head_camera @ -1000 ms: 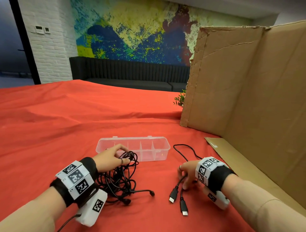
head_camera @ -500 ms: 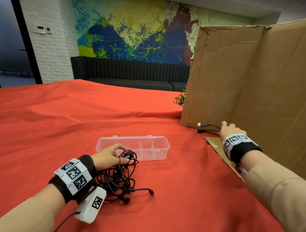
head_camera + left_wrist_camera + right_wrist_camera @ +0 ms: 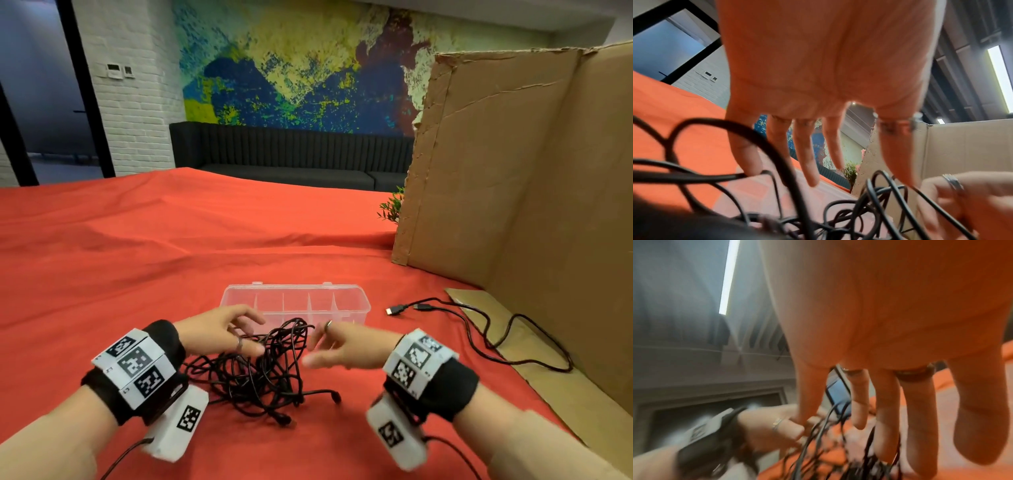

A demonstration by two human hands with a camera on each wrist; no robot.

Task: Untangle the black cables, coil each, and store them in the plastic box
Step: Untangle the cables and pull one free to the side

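Note:
A tangle of black cables lies on the red cloth just in front of the clear plastic box, which stands open and empty. My left hand hovers over the tangle's left side, fingers straight and spread, tips touching strands. From the right, my right hand reaches into the tangle, its straight fingers hanging among the cables and gripping nothing. One separated black cable lies loose to the right, partly on the cardboard, its plugs pointing at the box.
A tall folded cardboard wall stands at the right, its flap lying flat on the table. Red cloth covers the table. A small green plant shows behind the cardboard edge. A dark sofa stands at the far wall.
My right hand carried one cable off to the cardboard, let it go there and came back empty to the tangle. My left hand stayed on the tangle.

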